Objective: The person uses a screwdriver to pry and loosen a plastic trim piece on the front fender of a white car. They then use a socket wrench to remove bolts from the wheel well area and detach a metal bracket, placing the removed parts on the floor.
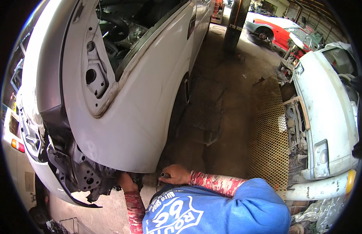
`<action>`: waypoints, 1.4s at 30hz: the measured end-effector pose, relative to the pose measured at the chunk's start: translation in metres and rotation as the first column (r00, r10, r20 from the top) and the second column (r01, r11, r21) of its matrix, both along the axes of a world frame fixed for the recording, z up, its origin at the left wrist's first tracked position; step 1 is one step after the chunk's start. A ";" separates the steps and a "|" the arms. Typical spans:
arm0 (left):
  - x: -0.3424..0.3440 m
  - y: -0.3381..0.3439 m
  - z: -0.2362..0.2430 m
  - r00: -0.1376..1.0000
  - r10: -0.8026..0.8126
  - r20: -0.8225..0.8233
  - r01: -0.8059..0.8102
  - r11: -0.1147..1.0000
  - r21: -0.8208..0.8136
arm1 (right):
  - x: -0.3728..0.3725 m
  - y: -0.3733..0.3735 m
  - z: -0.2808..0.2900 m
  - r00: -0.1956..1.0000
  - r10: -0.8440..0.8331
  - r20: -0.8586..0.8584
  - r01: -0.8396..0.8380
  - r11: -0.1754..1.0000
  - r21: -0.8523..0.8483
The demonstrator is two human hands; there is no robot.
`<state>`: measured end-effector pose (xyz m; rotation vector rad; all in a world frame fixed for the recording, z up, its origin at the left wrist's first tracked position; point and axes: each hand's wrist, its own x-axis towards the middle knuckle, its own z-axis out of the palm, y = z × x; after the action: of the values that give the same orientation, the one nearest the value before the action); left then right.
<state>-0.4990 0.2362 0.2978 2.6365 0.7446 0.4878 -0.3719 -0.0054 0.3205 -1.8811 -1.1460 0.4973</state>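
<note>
My left hand [127,182] reaches in under the front lower edge of the white fender [130,128], beside the exposed dark metal brackets [89,175]. Its fingers are hidden behind the body panel. Just right of the fender's lower corner, my right hand [176,174] is closed around a dark tool with a round, hollow-looking end [164,175]. The rest of that tool is too hidden to tell its kind. Both forearms wear red patterned sleeves, and my blue shirt [227,210] fills the lower middle.
A detached bumper [48,175] hangs at the car's front left. To the right stand a yellowish mesh panel [268,128], a pale vehicle body [325,105] and a white tube with a yellow end [321,191]. A dark post [236,29] and a red car [280,35] are farther back.
</note>
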 end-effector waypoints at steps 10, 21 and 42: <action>0.016 0.005 -0.027 0.709 0.671 0.216 0.061 0.247 -0.967 | -0.002 -0.002 0.007 0.998 0.028 -0.051 -0.032 0.996 -0.077; 0.014 -0.008 -0.001 0.728 0.656 0.202 0.178 0.103 -0.979 | -0.001 0.000 -0.003 0.997 0.045 -0.063 -0.051 0.993 -0.109; 0.001 -0.005 -0.040 0.990 0.012 0.143 -0.027 0.994 0.105 | -0.008 0.010 0.001 0.964 0.056 -0.260 -0.084 0.991 -0.099</action>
<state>-0.4982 0.2317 0.2575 2.6593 0.7182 0.7322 -0.3801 0.0049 0.3217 -1.8094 -1.0314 0.8338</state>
